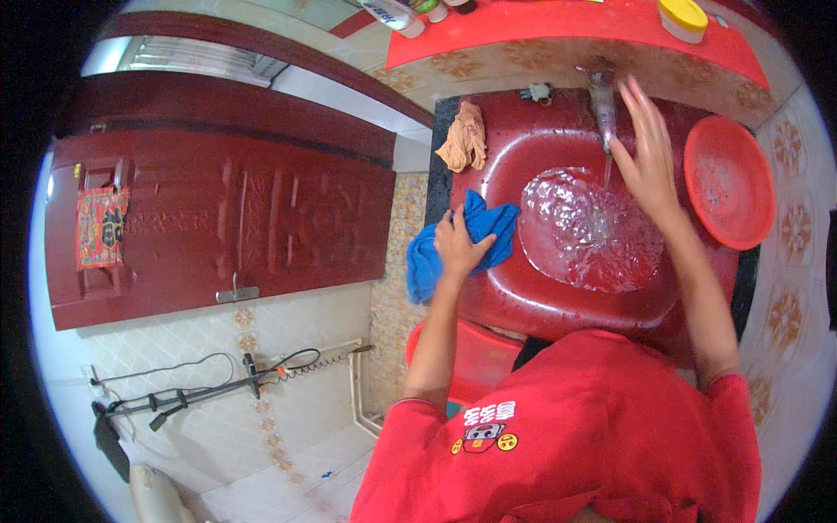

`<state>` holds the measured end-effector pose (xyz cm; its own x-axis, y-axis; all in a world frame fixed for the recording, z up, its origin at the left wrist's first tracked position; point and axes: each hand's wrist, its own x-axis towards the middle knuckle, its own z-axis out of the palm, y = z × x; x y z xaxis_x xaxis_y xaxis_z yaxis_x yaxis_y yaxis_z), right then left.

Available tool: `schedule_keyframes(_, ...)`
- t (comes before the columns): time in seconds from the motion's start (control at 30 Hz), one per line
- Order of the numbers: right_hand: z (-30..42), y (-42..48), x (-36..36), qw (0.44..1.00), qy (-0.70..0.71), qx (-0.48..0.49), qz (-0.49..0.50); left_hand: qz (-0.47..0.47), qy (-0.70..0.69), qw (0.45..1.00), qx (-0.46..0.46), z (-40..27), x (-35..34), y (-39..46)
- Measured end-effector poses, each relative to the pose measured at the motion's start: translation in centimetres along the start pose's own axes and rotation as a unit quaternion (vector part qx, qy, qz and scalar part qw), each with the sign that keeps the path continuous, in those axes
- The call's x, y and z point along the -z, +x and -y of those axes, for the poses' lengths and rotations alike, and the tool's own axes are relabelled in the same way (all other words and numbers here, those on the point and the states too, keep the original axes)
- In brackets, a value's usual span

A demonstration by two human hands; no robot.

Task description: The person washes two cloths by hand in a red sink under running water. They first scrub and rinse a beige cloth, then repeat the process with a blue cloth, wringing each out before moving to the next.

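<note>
Water runs from a metal faucet [603,114] into a dark red washbasin [523,287], where water has pooled. Beside the faucet, on its right, is my right hand [647,153], fingers extended and apart, thumb close to the spout; whether it touches the metal I cannot tell. My left hand [458,243] rests on a blue cloth [425,258] that lies crumpled over the basin's left edge, fingers spread on top of it. A peach-coloured cloth [465,138] lies on the upper left corner of the basin surround.
A red plastic bowl [729,183] sits on the basin's right side. Behind the faucet, a red shelf [556,23] holds a yellow-lidded jar [682,19] and several bottles. Below the left edge is a red tub [480,356]. A dark red door [229,209] stands to the left.
</note>
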<state>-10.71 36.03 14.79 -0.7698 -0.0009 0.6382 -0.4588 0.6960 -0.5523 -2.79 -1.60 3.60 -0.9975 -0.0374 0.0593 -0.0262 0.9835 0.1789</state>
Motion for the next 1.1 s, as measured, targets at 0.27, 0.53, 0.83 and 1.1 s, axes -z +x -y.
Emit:
schedule_keyframes(0.27,-2.9,5.0,-4.4,0.99,-0.068,0.06,0.104,0.061,-0.06,0.996,-0.009,1.8,2.1,-0.6)
schedule_keyframes(0.53,1.1,0.3,-4.8,0.998,0.004,0.059,0.038,0.104,-0.287,0.945,0.121,-1.1,5.4,-0.3)
schedule_keyframes(0.83,3.9,-15.1,-6.1,0.566,0.553,-0.515,0.33,0.155,-0.727,0.664,0.08,-11.2,14.9,-1.7)
schedule_keyframes(1.1,-0.7,-14.2,0.8,0.713,0.511,-0.467,0.109,0.015,-0.793,0.602,0.093,-11.1,15.5,-0.2)
